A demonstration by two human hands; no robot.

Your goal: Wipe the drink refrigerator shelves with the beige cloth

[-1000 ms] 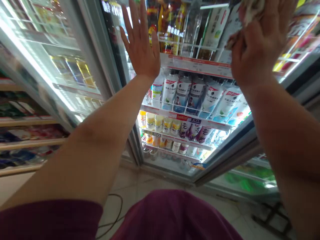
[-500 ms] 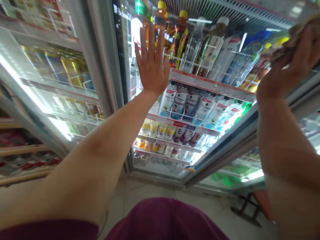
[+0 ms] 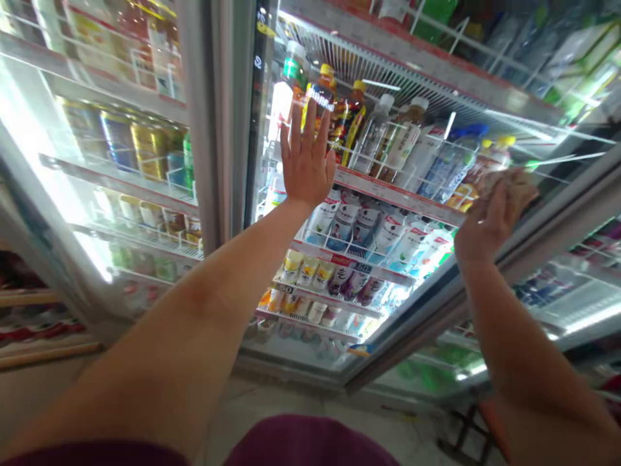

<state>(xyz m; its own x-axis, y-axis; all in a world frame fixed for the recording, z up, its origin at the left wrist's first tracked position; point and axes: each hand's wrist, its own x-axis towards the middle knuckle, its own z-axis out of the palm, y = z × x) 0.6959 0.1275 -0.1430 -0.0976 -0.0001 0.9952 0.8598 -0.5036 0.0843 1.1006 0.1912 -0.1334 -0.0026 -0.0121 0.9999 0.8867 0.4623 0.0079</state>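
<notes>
My left hand [image 3: 306, 165] is flat and open, fingers up, pressed on the glass door [image 3: 436, 155] of a lit drinks fridge. My right hand [image 3: 490, 217] is closed on a crumpled brownish cloth [image 3: 518, 188], held against the glass near the door's right frame [image 3: 548, 230]. Behind the glass stand bottles of tea and juice [image 3: 339, 123] on an upper shelf, white and blue bottles [image 3: 369, 226] one shelf down, and small yellow-capped bottles [image 3: 310, 272] below those.
A second fridge door [image 3: 121, 168] with cans stands to the left, past a grey frame post [image 3: 213, 129]. Another cooler [image 3: 572, 291] lies to the right. Wooden shelves [image 3: 43, 323] show at far left, and a dark stand [image 3: 466, 433] on the floor at lower right.
Both hands moved lower in the frame as the view tilted upward. The right hand with the cloth slid down the glass toward the door's right frame. The left hand stayed flat.
</notes>
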